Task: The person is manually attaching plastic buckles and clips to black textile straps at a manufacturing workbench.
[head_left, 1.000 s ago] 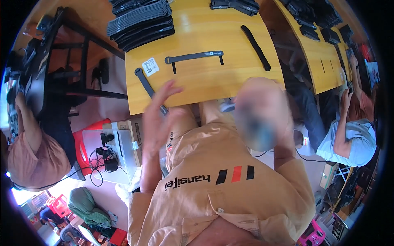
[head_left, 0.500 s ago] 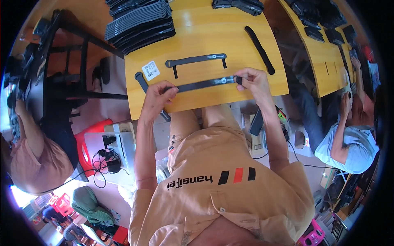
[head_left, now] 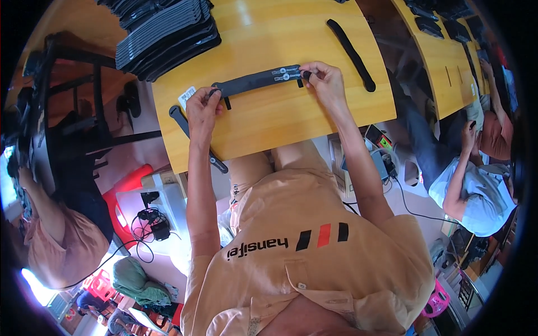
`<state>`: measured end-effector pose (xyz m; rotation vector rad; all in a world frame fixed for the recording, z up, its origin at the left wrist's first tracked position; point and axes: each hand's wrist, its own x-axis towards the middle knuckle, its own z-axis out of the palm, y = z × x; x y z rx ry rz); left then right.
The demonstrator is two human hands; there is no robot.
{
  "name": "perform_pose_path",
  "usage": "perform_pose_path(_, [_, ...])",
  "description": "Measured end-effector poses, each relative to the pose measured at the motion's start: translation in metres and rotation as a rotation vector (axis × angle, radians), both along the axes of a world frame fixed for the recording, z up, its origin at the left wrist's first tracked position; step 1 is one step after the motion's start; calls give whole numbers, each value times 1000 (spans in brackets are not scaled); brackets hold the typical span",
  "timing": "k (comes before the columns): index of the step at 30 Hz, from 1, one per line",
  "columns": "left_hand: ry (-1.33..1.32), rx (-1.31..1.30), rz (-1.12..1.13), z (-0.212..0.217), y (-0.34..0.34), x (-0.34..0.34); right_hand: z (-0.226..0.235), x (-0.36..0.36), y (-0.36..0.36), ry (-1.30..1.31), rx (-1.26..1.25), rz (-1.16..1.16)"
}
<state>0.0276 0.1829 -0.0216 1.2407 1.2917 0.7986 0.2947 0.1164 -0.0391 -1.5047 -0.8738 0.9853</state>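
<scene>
A dark grey hook-and-loop strap (head_left: 255, 85) is stretched nearly level between my hands over the wooden table (head_left: 263, 123). My left hand (head_left: 200, 110) pinches its left end, and my right hand (head_left: 328, 85) pinches the right end, where a black tab shows. It lies over or just above a second, similar strap (head_left: 280, 71), mostly hidden behind it; I cannot tell whether they touch. Two short black strips (head_left: 227, 104) stick out below. Beside my left wrist a third strap (head_left: 184, 122) slants past the table's near edge. A white label card (head_left: 185, 96) is partly covered by my left hand.
A tall stack of black straps (head_left: 168, 42) stands at the far left. One long black strap (head_left: 351, 55) lies on the right. Co-workers sit on both sides, a blue-shirted one (head_left: 476, 196) at the right. Cables (head_left: 151, 218) lie on a white box at lower left.
Both hands have moved away from me with the held strap, bringing it over the strap lying on the table. The head view has shifted slightly too.
</scene>
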Motion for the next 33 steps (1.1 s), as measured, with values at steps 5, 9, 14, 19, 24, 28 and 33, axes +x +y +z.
perform_pose_path(5, [121, 86, 30, -6, 2, 4, -9, 4, 6, -134, 18, -23])
perform_pose_path(9, [175, 89, 52, -7, 0, 6, -7, 3, 6, -158, 0, -19])
perform_pose_path(14, [187, 117, 60, -11, 2, 4, -2, 1, 5, -217, -36, -18])
perform_pose_path(19, [233, 127, 67, -5, 1, 8, -4, -2, 5, -237, -11, -71])
perform_pose_path(24, [245, 122, 56, -4, 0, 10, -5, -3, 5, -287, -15, -111])
perform_pose_path(28, [291, 148, 73, -5, 0, 9, -11, -4, 5, -217, 46, -129])
perform_pose_path(33, [264, 143, 77, -6, 1, 9, -4, -4, 3, -156, 10, -120])
